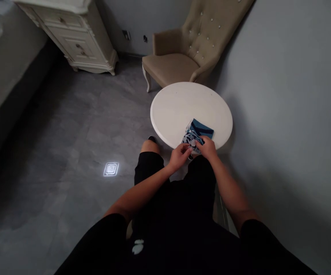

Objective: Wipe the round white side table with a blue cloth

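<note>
Currently pinching the cloth (204, 128) in a nearly closed right hand (208, 147), with curled left hand (179, 156) at its edge (hold unclear), over the surface (177, 110) right of frame centre, perhaps risking unfolding through uneven pulling.

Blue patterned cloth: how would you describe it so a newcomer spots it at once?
Find the rounded white table in front of the tan armchair. At its near edge, by the person's left hand and right hand, is the blue patterned cloth. Its dark bands and grey mottled part set it apart from the plain table.
</note>
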Motion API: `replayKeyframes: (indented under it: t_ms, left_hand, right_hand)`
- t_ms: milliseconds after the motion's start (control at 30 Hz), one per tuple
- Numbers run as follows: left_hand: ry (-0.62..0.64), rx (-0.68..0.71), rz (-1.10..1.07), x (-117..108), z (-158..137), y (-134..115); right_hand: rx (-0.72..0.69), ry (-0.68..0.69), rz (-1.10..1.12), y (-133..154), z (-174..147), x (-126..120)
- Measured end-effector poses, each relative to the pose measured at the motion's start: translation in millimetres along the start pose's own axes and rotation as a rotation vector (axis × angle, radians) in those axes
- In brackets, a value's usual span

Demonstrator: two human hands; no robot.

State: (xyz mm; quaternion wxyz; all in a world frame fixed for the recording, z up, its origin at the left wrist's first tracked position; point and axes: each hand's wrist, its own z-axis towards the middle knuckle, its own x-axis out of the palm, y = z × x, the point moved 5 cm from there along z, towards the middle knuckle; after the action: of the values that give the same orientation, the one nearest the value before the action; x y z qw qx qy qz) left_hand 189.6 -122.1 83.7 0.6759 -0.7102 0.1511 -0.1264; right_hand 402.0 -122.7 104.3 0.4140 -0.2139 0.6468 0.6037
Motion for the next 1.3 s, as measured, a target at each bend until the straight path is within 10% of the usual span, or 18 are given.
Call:
replayKeyframes:
  t_ms: [167,467,967,1300]
  left_hand:
    - [0.163,-0.185,-0.005,32,19,-4]
    - [0.075,-0.574,-0.542,56,37,10]
    - [-0.172,-0.64,-0.497,52,50,25]
    - [-0.078,-0.67,-0.628,47,44,22]
  right_hand:
    - [0.071,-0.038,0.024,-4,-1,-2]
    - [0.043,-0.077,0.057,-3,-5,-2]
    - [-0.026,-0.106,0.122,5,-21,6]
    - [-0.104,-0.061,0.019,3,-24,14]
